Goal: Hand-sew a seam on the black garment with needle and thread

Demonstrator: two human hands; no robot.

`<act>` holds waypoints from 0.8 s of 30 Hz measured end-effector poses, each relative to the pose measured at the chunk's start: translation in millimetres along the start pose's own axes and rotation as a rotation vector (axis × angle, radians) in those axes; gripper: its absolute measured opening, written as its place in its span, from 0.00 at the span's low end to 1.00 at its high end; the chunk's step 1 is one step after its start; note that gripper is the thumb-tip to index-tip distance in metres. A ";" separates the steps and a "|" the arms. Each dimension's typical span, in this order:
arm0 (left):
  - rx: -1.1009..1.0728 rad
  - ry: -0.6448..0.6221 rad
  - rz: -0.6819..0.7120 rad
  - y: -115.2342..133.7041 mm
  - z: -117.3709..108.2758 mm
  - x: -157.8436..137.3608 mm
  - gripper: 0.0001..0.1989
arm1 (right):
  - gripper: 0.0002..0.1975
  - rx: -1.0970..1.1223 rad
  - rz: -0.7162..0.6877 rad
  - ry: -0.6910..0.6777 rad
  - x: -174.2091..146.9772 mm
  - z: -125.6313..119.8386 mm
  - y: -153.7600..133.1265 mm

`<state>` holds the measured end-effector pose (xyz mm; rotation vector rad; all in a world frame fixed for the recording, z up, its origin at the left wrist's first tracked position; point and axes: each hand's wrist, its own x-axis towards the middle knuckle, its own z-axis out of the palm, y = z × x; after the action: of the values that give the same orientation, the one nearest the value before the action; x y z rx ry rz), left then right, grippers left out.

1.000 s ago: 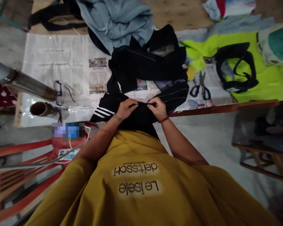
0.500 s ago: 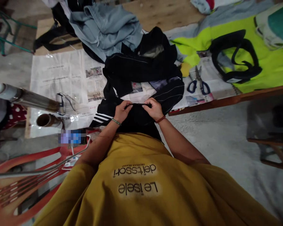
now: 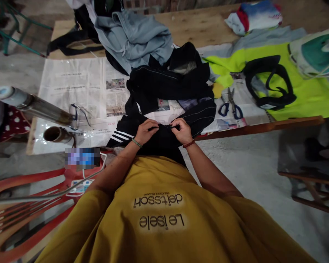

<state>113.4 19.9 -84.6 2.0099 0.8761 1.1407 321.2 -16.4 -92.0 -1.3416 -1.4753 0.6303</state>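
A black garment [image 3: 167, 82] with thin pale seams lies bunched on the table, one part reaching down to its front edge. Three white stripes mark its lower left portion. My left hand [image 3: 146, 132] pinches the black cloth's upper edge between thumb and fingers. A short span to the right, my right hand [image 3: 182, 132] pinches the same edge, fingers curled. Between the fingertips the cloth runs in a narrow strip; whether a needle or thread is there, I cannot make out. Right of the garment lie scissors [image 3: 230, 106] with dark blue handles.
Newspaper under clear plastic covers the table [image 3: 71, 87]. At left are a bottle [image 3: 41, 107], glasses [image 3: 80, 115] and a brown cup [image 3: 56, 135]. A grey garment [image 3: 134, 40] lies behind; a black band [image 3: 271, 82] and an iron [image 3: 318, 54] rest on yellow-green cloth [image 3: 309, 98]. A red chair [image 3: 24, 179] stands lower left.
The camera view has shifted slightly, showing more of the table's back. Both hands still pinch the black cloth; their fingers have curled inward a little and the right wrist sits slightly lower.
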 end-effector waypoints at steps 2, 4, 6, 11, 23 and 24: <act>0.015 -0.005 0.006 0.9 -0.1 -0.3 0.02 | 0.05 0.003 -0.015 -0.002 -0.4 -0.2 -0.3; 0.043 -0.008 -0.007 0.3 0.1 -0.5 0.05 | 0.04 0.004 -0.016 -0.005 -0.4 -0.3 -0.1; 0.066 0.002 -0.019 -0.8 0.3 -0.6 0.11 | 0.03 0.009 -0.001 -0.008 0.2 -0.2 0.4; 0.091 0.032 -0.006 -1.7 -0.6 -0.8 0.13 | 0.03 0.006 0.074 -0.016 3.4 -0.1 2.0; 0.087 -0.003 -0.017 -10.1 4.9 -0.9 0.06 | 0.04 0.016 0.101 -0.012 3.7 0.6 0.8; 0.072 -0.007 -0.020 -8.9 4.7 -0.6 0.06 | 0.04 0.013 0.097 -0.010 3.4 0.5 0.3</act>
<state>115.3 23.4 -93.8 2.0574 0.9439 1.1041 321.3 -13.0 -91.4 -1.4084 -1.4180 0.7084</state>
